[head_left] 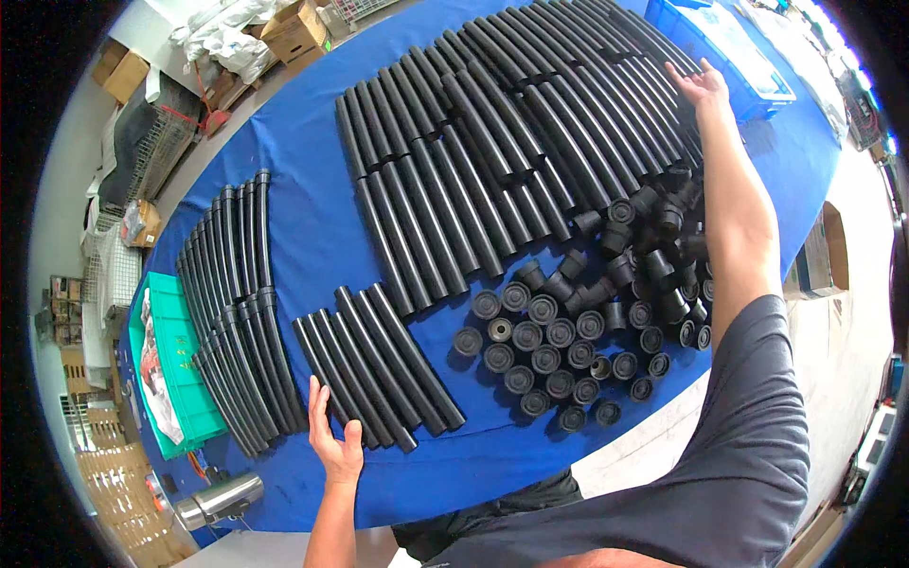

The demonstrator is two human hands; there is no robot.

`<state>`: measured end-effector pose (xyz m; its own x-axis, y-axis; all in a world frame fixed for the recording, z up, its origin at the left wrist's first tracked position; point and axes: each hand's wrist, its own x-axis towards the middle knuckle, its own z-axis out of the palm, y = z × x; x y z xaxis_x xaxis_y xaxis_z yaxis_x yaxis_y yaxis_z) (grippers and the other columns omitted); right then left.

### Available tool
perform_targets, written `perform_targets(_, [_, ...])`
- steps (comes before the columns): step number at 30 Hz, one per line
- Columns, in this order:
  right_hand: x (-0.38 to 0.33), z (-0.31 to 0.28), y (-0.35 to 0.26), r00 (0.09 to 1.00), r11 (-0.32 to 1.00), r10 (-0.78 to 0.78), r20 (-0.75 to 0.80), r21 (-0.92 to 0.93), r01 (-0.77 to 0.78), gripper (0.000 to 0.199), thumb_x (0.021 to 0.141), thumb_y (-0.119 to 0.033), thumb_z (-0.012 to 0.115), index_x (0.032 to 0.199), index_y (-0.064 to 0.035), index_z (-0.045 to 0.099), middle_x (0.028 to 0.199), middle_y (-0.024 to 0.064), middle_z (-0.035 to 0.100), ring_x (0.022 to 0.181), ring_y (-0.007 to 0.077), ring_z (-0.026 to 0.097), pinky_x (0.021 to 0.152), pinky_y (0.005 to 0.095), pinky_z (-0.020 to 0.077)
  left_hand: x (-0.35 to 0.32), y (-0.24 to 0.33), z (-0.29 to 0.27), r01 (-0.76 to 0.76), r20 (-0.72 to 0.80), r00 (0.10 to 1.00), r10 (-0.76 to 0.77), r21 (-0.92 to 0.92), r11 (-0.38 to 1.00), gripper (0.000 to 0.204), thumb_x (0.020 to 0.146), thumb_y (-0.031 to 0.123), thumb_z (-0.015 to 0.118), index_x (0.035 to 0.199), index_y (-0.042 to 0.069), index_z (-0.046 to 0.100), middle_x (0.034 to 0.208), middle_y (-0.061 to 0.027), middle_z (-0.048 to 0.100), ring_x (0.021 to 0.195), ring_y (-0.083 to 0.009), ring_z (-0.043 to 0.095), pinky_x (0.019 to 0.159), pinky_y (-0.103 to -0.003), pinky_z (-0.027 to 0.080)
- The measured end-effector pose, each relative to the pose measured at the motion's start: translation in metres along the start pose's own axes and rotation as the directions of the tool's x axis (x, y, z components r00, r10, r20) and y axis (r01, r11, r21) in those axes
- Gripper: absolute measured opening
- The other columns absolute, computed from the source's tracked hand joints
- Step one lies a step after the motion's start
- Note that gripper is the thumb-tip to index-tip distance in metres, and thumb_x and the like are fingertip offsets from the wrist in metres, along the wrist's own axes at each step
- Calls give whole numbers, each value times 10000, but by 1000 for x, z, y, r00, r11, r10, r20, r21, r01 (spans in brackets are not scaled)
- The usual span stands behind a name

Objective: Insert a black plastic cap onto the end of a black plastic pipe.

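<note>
My left hand (331, 440) lies open with fingers spread against the near end of a small row of short black tubes (379, 364) on the blue table (312, 237). My right hand (699, 83) reaches far out, fingers apart, touching the far end of a large bank of long black tubes (511, 142). Neither hand grips anything. A heap of black elbow fittings (653, 246) and a cluster of round black caps (549, 355) lie between my arms.
A row of curved black tubes (237, 303) lies at the left. A green tray (166, 369) sits at the table's left end, a blue bin (729, 47) at the far right. Cardboard boxes (294, 33) stand beyond. A metal tool (218, 500) rests near the front edge.
</note>
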<state>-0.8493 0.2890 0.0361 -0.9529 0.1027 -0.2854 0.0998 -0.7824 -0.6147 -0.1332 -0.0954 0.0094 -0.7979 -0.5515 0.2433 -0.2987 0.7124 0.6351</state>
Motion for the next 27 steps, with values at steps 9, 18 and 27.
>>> perform_targets(9, [-35, 7, -21, 994, 991, -105, 31, -75, 107, 335, 1005, -72, 523, 1306, 25, 413, 1349, 208, 463, 1234, 388, 492, 1018, 658, 458, -1, 0, -1, -25, -1, 1000, 25, -52, 998, 773, 914, 572, 614, 1363, -45, 492, 1486, -257, 435, 1373, -380, 441, 1137, -449, 335])
perform_targets(18, [-113, 39, -18, 980, 983, -182, 83, 12, 182, 284, 963, -7, 561, 1223, 35, 454, 1297, 199, 474, 1135, 363, 519, 957, 624, 525, -4, -4, -3, -71, -16, 997, 70, -68, 995, 701, 926, 483, 642, 1340, -67, 512, 1484, -254, 440, 1377, -382, 433, 1138, -446, 337])
perform_targets(27, [-223, 77, 59, 972, 984, 54, 228, 156, -91, 184, 990, -105, 535, 1129, 16, 523, 1133, 181, 633, 1096, 343, 583, 930, 573, 505, -9, -9, -5, -115, -70, 991, 112, -43, 992, 636, 899, 413, 696, 1315, -38, 530, 1459, -253, 467, 1349, -385, 466, 1116, -433, 375])
